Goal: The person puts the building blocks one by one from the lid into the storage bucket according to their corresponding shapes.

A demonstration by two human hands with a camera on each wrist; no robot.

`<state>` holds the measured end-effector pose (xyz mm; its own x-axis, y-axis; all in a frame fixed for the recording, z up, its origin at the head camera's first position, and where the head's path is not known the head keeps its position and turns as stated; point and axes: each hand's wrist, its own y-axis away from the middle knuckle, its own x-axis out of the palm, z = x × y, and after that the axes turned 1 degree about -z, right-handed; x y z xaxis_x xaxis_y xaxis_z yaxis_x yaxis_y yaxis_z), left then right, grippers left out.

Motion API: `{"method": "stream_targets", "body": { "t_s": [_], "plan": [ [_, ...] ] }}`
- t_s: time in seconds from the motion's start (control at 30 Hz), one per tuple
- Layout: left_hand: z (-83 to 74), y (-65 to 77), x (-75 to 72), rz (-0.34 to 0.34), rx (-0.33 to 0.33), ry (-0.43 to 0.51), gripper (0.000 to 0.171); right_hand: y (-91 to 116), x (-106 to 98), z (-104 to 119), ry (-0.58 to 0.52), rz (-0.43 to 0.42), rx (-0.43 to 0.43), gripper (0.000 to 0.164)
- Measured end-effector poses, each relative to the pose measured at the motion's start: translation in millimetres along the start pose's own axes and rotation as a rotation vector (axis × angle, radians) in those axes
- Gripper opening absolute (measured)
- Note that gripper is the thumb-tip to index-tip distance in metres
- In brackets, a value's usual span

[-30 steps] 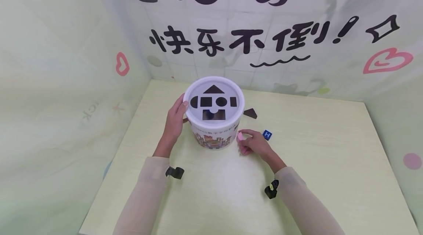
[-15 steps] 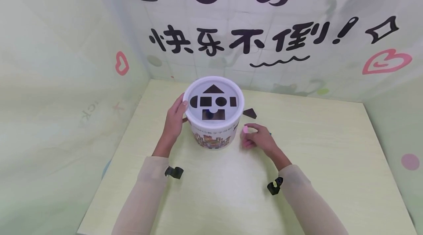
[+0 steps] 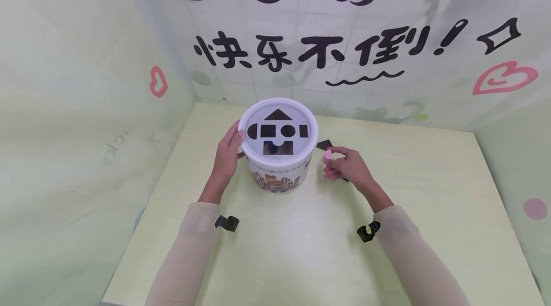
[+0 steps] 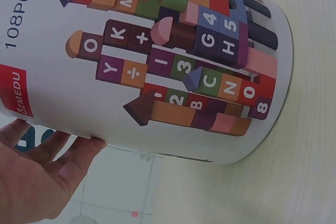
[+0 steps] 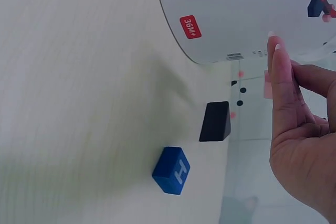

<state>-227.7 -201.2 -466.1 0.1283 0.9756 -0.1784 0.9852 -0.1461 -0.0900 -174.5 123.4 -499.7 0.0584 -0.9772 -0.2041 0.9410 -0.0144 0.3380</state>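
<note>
A white bucket (image 3: 280, 172) with printed toy blocks stands upright under a lid (image 3: 279, 105) with several shaped holes. My left hand (image 3: 227, 155) rests on the bucket's left side, its thumb at the lid's rim. In the left wrist view, the fingertips (image 4: 94, 144) touch the printed wall. To the right of the bucket, my right hand (image 3: 349, 166) pinches a small pink block (image 3: 327, 155) between thumb and fingers, apart from the wall. The block's full shape is hidden by the fingers.
A dark angular block (image 3: 324, 144) lies right of the bucket. A blue cube (image 5: 172, 170) marked H sits near it in the right wrist view; the right hand mostly covers it in the head view. Printed cloth walls (image 3: 430, 95) border the table (image 3: 275, 248).
My right hand has moved away from the bucket, rightward and toward the back, carrying the pink block, and now covers most of the blue cube. The left hand and bucket have stayed put.
</note>
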Motion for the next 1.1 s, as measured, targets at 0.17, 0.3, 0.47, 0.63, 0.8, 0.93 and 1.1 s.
{"method": "stream_targets", "body": {
  "t_s": [0.17,0.3,0.47,0.63,0.8,0.93,1.1],
  "plan": [
    [0.0,0.2,0.5,-0.003,0.003,0.000,0.051,0.9,-7.6,14.6,0.033,-0.005,-0.037,0.054],
    [-0.6,0.2,1.2,-0.006,0.010,0.001,0.051,2.8,-11.3,25.3,0.044,-0.009,-0.051,0.052],
    [-1.0,-0.3,1.8,0.000,0.014,0.006,0.051,6.0,-13.6,35.2,0.034,-0.016,-0.074,0.054],
    [-1.2,-0.3,1.5,0.000,0.011,0.007,0.050,9.1,-14.6,43.4,0.028,-0.011,-0.087,0.056],
    [-0.6,0.1,1.4,0.000,0.005,0.000,0.051,13.2,-14.5,52.2,0.031,-0.009,-0.098,0.056],
    [-0.3,0.4,1.4,0.002,0.005,-0.005,0.052,15.8,-14.1,60.2,0.036,-0.009,-0.108,0.057],
    [-0.3,0.8,0.9,0.000,0.001,-0.004,0.052,17.7,-14.1,70.4,0.044,-0.011,-0.130,0.057]
  ]
}}
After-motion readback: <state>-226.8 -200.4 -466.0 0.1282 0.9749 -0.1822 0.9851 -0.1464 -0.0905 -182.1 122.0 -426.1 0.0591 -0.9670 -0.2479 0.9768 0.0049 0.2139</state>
